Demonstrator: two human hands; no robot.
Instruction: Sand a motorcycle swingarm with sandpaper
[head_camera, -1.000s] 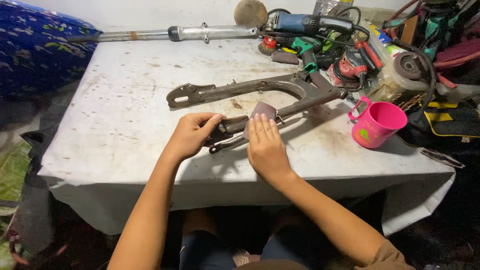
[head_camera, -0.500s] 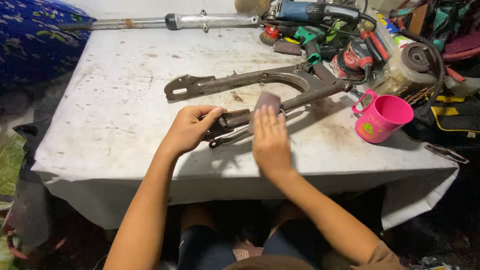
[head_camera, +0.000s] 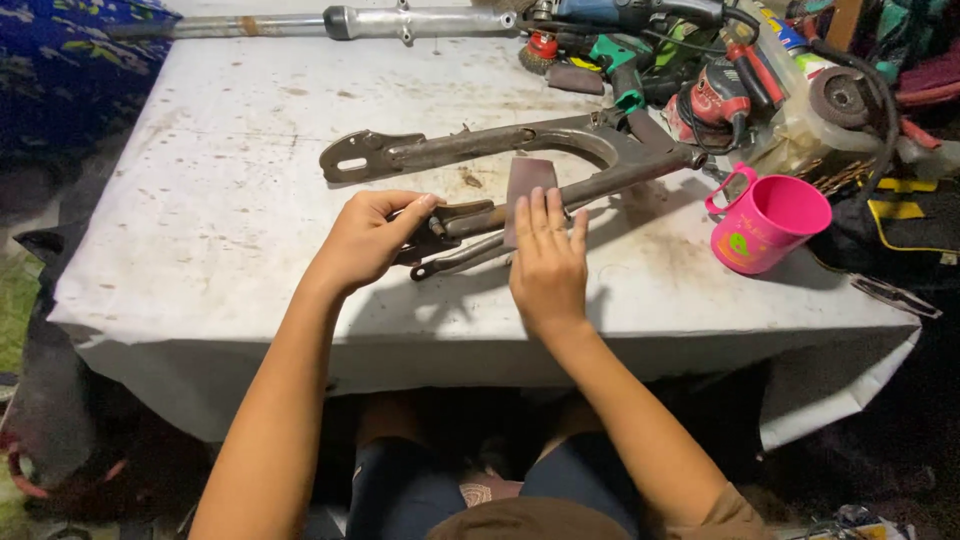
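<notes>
Two hands are working on a rusty forked metal frame (head_camera: 520, 150) that is lying across the middle of the worktop (head_camera: 200, 200). The left hand (head_camera: 370, 240) is curling around the frame's near arm end, fingers wrapping it to steady it. The right hand (head_camera: 548, 265) is pressing flat, fingers together, on a strip of brown sandpaper (head_camera: 528, 185) draped over that arm. Sanding looks to be under way; a further stroke would need firm downward pressure while the frame is being braced. A pink cup (head_camera: 768, 222) is standing nearby.

2 bare forearms, brown short sleeve at right arm, dark shorts.
</notes>
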